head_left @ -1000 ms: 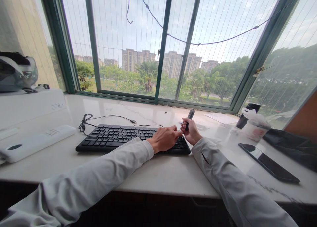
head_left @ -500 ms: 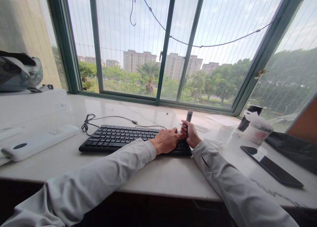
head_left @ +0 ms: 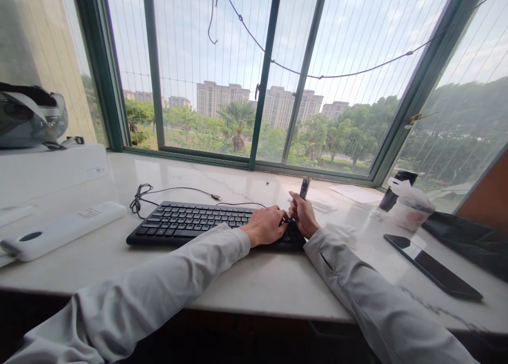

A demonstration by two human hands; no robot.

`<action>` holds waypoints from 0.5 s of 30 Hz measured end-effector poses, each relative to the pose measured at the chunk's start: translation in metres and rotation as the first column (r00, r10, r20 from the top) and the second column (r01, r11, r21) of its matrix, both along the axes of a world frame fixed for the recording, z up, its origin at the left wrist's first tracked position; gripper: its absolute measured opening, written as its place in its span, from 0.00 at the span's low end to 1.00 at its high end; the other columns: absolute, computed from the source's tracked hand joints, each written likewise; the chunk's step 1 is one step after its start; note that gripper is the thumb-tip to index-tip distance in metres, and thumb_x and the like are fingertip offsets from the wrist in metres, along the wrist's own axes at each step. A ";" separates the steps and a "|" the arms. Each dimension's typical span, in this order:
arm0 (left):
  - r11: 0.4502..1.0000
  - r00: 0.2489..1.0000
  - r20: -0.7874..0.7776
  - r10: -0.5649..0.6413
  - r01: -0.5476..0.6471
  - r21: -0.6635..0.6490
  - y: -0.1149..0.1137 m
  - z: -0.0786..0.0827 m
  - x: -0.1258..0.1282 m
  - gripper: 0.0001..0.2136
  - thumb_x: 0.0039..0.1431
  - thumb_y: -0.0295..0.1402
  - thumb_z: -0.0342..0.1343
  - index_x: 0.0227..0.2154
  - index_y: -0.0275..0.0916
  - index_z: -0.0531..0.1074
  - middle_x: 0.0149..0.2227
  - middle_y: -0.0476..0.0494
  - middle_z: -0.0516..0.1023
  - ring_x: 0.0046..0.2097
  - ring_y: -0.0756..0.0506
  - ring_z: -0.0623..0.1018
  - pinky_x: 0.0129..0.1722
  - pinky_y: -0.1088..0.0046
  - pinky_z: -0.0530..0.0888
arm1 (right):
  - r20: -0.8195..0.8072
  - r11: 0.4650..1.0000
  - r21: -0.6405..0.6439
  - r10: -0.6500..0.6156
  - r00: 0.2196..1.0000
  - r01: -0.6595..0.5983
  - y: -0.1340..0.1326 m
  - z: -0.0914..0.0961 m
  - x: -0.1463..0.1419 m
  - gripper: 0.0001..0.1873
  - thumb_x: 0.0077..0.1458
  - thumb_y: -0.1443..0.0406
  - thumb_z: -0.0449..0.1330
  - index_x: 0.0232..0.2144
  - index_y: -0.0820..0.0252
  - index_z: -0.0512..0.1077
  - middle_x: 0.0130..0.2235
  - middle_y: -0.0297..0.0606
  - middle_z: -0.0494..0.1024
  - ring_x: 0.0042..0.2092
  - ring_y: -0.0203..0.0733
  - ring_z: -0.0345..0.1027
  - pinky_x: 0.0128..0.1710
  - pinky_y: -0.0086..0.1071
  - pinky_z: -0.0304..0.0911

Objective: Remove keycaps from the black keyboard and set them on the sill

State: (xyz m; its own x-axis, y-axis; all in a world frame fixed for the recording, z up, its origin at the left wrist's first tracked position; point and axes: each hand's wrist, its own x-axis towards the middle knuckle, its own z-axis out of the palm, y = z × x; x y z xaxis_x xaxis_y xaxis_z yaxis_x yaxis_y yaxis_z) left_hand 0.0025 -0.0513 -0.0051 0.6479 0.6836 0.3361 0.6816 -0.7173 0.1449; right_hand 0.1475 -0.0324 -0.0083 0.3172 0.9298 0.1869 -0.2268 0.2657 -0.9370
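Note:
A black keyboard [head_left: 198, 221] lies on the white countertop. My left hand [head_left: 266, 225] rests over its right part, fingers bent and drawn together at the keys; whatever is between the fingertips is hidden. Beside it, my right hand [head_left: 304, 215] is closed in a fist around an upright black tool [head_left: 305, 188] with a ridged upper end. The tool's lower part is covered by the fingers, so its kind does not show. Both hands are close together above the keyboard's right end. The keyboard cable [head_left: 139, 200] lies coiled behind its left corner.
A black phone [head_left: 432, 266] lies at the right, with a bagged cup [head_left: 410, 205] and a dark bottle [head_left: 391, 197] behind it. Left are a long white device [head_left: 67, 229] and a helmet [head_left: 32, 115] on a white box [head_left: 55, 168]. Windows [head_left: 206, 89] border the back.
My left fingertips have moved down from beside the right fist toward the keys. My right hand has shifted slightly, still gripping the black tool.

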 end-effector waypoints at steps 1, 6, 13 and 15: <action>1.000 1.000 -0.001 0.001 -0.001 0.003 0.000 0.000 0.000 0.16 0.60 0.43 0.44 0.45 0.44 0.71 0.46 0.42 0.73 0.44 0.40 0.75 0.43 0.64 0.72 | -0.012 1.000 -0.015 -0.006 1.000 0.006 0.002 0.000 0.001 0.23 0.49 0.60 0.62 0.16 0.56 0.50 0.14 0.21 0.46 0.14 0.26 0.38 0.11 0.25 0.38; 1.000 1.000 0.015 -0.011 0.011 0.007 0.000 -0.001 0.000 0.16 0.60 0.43 0.44 0.45 0.46 0.71 0.45 0.43 0.73 0.44 0.41 0.76 0.43 0.64 0.72 | -0.097 0.995 -0.102 -0.020 0.995 0.010 0.009 0.000 0.010 0.22 0.50 0.62 0.60 0.17 0.55 0.50 0.13 0.20 0.45 0.14 0.26 0.36 0.10 0.25 0.38; 1.000 1.000 -0.009 -0.016 0.016 0.003 0.000 0.000 -0.001 0.17 0.61 0.43 0.43 0.45 0.46 0.71 0.46 0.43 0.73 0.44 0.40 0.75 0.43 0.63 0.72 | -0.105 0.988 -0.150 -0.039 0.994 0.023 0.005 0.006 0.008 0.19 0.53 0.64 0.58 0.19 0.56 0.52 0.13 0.21 0.47 0.14 0.26 0.39 0.11 0.24 0.41; 1.000 1.000 -0.008 -0.014 0.014 0.000 -0.001 0.001 -0.001 0.16 0.61 0.43 0.43 0.45 0.46 0.71 0.46 0.43 0.73 0.44 0.40 0.75 0.42 0.62 0.72 | -0.130 0.985 -0.172 -0.007 0.992 -0.015 0.004 0.007 0.009 0.18 0.54 0.64 0.58 0.19 0.56 0.53 0.14 0.21 0.48 0.14 0.26 0.40 0.11 0.24 0.41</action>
